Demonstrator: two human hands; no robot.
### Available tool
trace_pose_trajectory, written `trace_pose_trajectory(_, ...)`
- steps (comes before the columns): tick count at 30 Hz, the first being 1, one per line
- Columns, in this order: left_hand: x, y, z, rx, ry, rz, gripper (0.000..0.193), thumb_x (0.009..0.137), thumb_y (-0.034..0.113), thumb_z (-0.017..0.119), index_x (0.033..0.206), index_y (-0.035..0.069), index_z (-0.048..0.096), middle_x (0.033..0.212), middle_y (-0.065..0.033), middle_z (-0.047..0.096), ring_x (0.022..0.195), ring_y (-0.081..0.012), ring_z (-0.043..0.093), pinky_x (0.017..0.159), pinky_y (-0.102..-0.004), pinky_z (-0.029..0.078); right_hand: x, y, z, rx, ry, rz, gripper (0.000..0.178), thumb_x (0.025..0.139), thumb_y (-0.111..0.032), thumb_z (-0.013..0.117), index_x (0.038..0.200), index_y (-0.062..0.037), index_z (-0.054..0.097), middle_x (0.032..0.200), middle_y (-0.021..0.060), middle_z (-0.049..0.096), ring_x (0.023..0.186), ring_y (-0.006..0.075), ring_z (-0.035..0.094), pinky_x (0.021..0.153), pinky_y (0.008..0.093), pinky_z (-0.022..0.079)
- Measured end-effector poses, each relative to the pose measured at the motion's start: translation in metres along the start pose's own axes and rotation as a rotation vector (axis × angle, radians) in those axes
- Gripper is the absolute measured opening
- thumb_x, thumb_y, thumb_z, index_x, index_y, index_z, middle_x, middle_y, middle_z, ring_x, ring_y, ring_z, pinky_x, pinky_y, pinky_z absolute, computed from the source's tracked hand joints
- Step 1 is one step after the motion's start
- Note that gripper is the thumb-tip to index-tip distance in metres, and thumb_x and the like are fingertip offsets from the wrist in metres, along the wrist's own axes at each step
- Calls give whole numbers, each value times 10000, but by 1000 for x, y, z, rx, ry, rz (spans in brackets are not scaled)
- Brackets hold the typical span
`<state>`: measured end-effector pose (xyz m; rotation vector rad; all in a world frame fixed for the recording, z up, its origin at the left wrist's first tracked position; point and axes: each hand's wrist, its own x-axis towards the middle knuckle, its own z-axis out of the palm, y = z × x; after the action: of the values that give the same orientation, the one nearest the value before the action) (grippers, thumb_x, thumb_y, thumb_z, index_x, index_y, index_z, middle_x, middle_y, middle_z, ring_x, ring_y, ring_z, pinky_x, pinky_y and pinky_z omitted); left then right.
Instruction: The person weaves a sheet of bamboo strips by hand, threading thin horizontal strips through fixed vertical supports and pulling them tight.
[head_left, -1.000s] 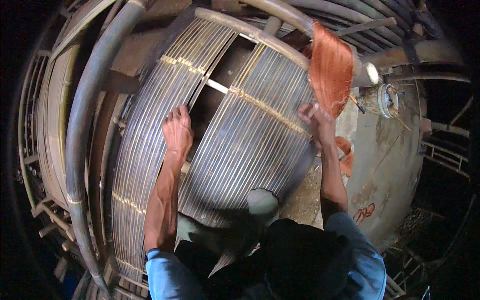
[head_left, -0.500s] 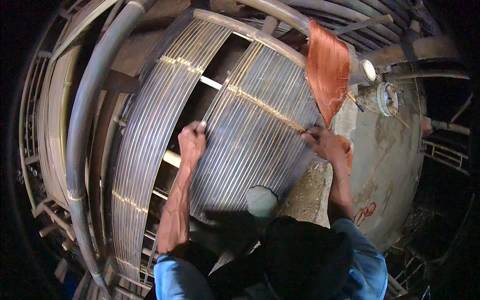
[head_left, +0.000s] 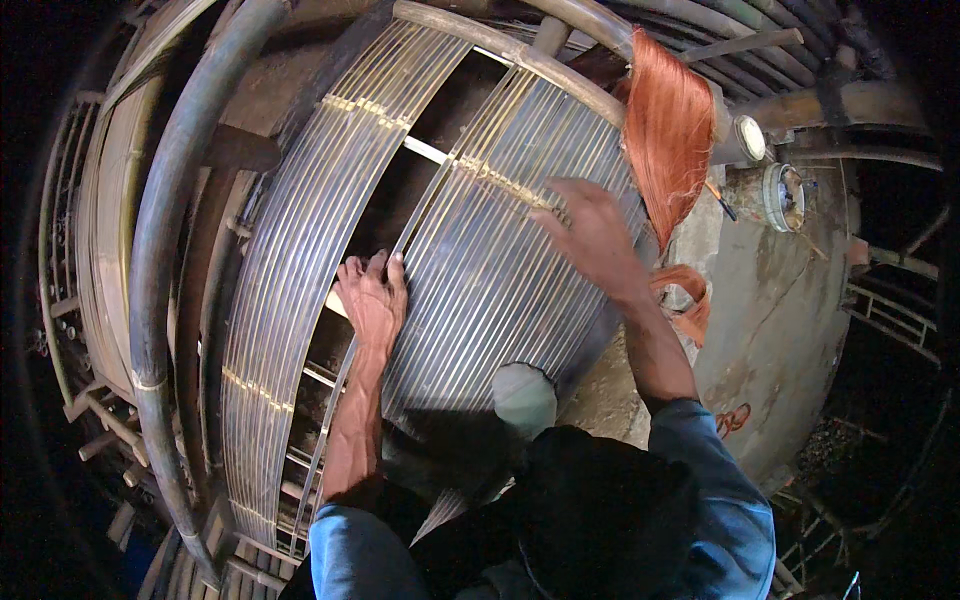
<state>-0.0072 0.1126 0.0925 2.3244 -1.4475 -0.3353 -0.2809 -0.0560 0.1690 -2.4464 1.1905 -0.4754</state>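
Observation:
Pale yarn is stretched in narrow bundles over a wooden frame, with a left panel (head_left: 300, 230) and a right panel (head_left: 480, 290) and a dark gap between. At the right panel's left edge, my left hand (head_left: 372, 290) is closed, with a thin yarn bundle (head_left: 428, 195) at its thumb and fingertips. My right hand (head_left: 597, 238) reaches over the right panel, fingertips by the yellowish tie band (head_left: 495, 180) that crosses the strands. Its fingers are bent and smeared by motion; whether anything is between them does not show.
A hank of rust-orange fibre (head_left: 668, 130) hangs from the frame's end bar (head_left: 510, 48), with a loose orange loop (head_left: 685, 300) below. On the grey floor (head_left: 770, 310) at right stands a round tin (head_left: 783, 197). A thick bamboo pole (head_left: 160, 220) runs along the left.
My right hand has moved left from the panel's right edge to the tie band's middle. My left hand has shifted slightly down and left, its fingers turned differently.

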Motion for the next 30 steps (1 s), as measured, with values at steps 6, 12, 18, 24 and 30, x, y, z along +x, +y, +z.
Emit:
trace_pose_trajectory(6,-28,-18,-29,129,73,149,279,932,294,680,957,19,641,898,-194,549,852,-396,582,757,-502,471,57,-45,86,337,-65,-181,369,905,-284,719,1163,-26,662,1147,176,662,1122,355,617,971,462,489)
trace_pose_trajectory(12,-64,-40,-46,89,-53,-122,322,986,334,627,1005,13,615,938,-197,612,870,-401,631,756,-493,516,96,-56,139,302,-209,-446,327,877,-357,746,1024,-66,732,1054,125,690,1039,323,624,951,431,483)
trace_pose_trajectory(18,-93,-65,-60,45,-88,-130,267,1006,272,574,993,28,683,871,-221,603,827,-417,607,750,-513,496,129,0,98,72,30,-218,331,855,-339,756,995,-40,737,955,175,686,931,346,637,839,460,506)
trace_pose_trajectory(24,-94,-87,-71,-185,-308,-188,367,1050,327,510,1065,-15,640,955,-300,653,910,-487,611,822,-539,470,66,-5,92,-71,-6,-69,363,833,-360,769,979,-29,759,847,164,691,797,330,681,717,424,553)
trace_pose_trajectory(30,-59,-53,-78,-101,-200,-74,241,923,223,693,1050,23,649,919,-229,651,850,-406,646,754,-504,501,42,5,111,-187,70,24,257,858,-284,703,899,-35,746,853,191,696,782,359,690,724,477,555)
